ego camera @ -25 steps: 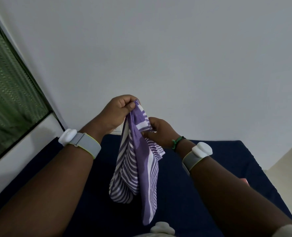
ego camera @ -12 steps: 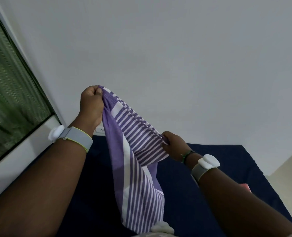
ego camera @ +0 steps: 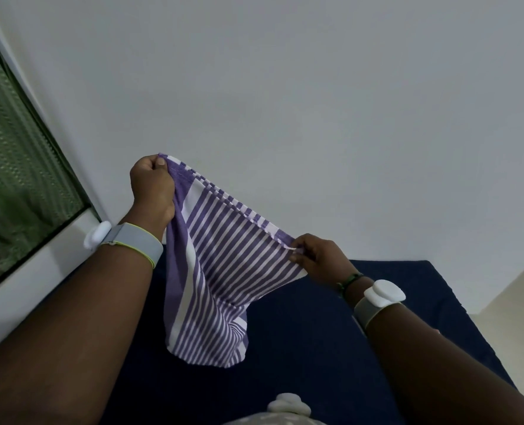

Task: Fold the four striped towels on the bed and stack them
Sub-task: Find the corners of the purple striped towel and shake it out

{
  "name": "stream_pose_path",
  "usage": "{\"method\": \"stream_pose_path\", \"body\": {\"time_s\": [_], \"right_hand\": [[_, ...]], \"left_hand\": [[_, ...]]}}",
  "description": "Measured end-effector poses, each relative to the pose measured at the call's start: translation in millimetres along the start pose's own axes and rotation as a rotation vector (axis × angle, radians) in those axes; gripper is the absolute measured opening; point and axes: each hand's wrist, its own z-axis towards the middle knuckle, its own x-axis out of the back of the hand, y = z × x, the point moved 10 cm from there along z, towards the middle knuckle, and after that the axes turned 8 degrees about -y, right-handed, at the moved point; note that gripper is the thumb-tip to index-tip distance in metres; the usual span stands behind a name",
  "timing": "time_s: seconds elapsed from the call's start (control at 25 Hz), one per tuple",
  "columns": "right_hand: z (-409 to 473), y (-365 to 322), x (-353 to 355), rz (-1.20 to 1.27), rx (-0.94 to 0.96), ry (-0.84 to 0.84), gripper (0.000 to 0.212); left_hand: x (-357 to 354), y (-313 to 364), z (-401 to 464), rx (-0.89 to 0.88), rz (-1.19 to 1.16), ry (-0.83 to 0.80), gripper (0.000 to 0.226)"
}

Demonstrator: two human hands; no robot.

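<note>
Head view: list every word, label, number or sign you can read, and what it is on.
None to read. The striped towel in the left hand and right hand bears only stripes; both wristbands, the wall and the bed are plain.

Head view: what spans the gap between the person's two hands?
In the head view, the top edge of the purple striped towel stretches from the raised left hand down to the right hand; nothing else lies between.
</note>
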Motion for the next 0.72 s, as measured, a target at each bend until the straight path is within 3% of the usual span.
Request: {"method": "stream_pose_path", "body": {"time_s": [0.52, 0.64, 0.72], "right_hand": [[7, -13, -51, -0.157, 0.145, -0.41, 0.024], [13, -12, -46, -0.182, 0.13, -0.409, 0.024], [20, -12, -20, -0.266, 0.111, -0.297, 0.033]], "left_hand": [[-15, 7, 12, -0.046, -0.012, -0.027, 0.026], [-11, 5, 17, -0.044, -0.005, -0.033, 0.026], [-3, 1, 19, -0.037, 0.018, -0.04, 0.026]]}}
